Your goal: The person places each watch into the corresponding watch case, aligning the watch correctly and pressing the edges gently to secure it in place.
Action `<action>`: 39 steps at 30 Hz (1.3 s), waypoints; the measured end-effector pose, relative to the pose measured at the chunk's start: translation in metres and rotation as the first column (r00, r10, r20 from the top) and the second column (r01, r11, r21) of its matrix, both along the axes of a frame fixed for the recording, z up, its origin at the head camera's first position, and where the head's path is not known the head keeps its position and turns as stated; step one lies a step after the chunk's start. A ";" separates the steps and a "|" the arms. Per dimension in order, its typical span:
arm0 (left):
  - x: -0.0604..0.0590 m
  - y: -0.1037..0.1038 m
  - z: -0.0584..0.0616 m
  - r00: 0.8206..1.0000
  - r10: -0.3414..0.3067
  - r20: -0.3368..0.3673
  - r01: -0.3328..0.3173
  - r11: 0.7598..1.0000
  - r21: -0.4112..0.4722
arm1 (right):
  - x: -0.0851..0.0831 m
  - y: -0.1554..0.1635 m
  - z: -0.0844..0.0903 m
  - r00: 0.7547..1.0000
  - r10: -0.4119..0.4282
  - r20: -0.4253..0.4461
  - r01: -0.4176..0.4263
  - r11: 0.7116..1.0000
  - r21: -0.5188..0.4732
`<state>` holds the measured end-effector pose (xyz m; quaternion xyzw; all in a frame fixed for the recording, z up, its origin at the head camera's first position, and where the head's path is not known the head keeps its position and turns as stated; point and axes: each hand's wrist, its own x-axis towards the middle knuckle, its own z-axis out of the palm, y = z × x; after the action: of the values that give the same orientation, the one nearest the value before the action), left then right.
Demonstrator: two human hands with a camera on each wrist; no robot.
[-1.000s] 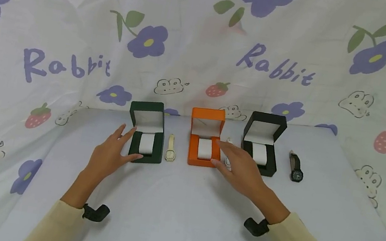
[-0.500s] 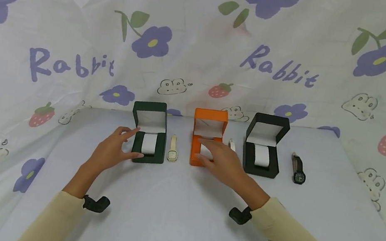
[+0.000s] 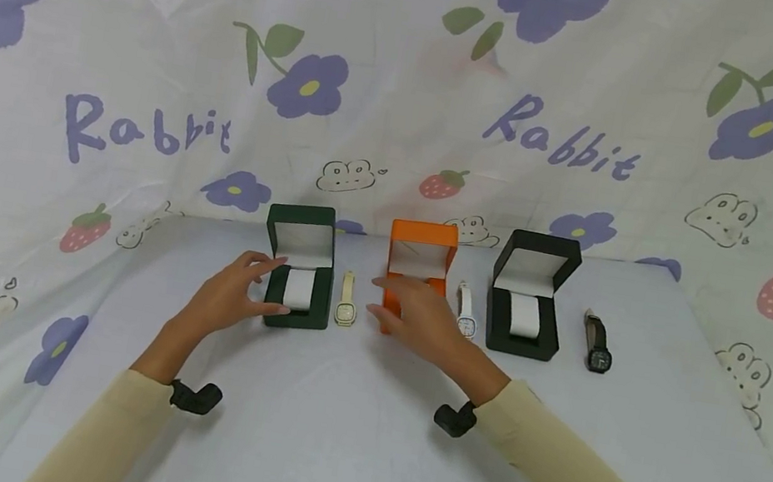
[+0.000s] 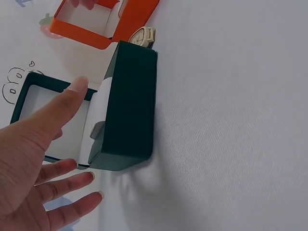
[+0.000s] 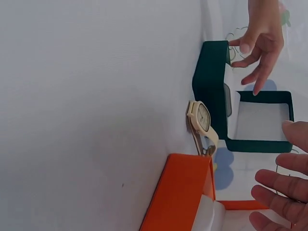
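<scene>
The green watch box [image 3: 321, 298] stands with its lid up and a white cushion [image 3: 299, 289] inside. At its left side is my left hand [image 3: 222, 295], thumb and fingers spread and holding nothing; the left wrist view shows the thumb [image 4: 67, 103] over the box's opening. Over the opened orange watch box [image 3: 426, 233] hovers my right hand [image 3: 416, 313], its fingers apart, hiding the cushion in the head view. Between these boxes lies a pale gold watch [image 3: 345, 310]. A white watch [image 3: 466, 324] lies right of the orange box.
Farther right, a black watch box [image 3: 525, 347] stands opened with a white cushion in it. Beside it lies a black watch [image 3: 597, 357]. All rest on a white cloth [image 3: 324, 442]; a printed curtain [image 3: 392, 107] rises just behind the boxes.
My right hand has moved left from beside the white watch to over the orange box, uncovering that watch. The left hand has stayed by the green box, its fingers slightly more bent.
</scene>
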<state>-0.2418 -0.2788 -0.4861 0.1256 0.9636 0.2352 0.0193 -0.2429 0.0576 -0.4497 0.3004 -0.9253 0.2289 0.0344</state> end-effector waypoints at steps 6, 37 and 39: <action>-0.004 0.001 -0.003 1.000 -0.001 0.005 0.001 1.000 0.005 | -0.007 -0.014 -0.002 1.000 0.000 0.024 0.000 1.000 0.015; -0.020 0.008 -0.001 0.997 -0.059 0.040 0.061 0.997 -0.051 | -0.031 -0.076 -0.043 0.981 -0.143 0.130 0.116 0.974 0.194; -0.021 0.009 0.001 0.997 -0.066 0.042 0.069 0.995 -0.073 | -0.030 -0.079 -0.043 0.970 -0.177 0.166 0.147 0.973 0.179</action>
<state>-0.2624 -0.2700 -0.4853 0.1527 0.9663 0.2010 0.0508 -0.2731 -0.0215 -0.4928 0.2035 -0.9618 0.1742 -0.0559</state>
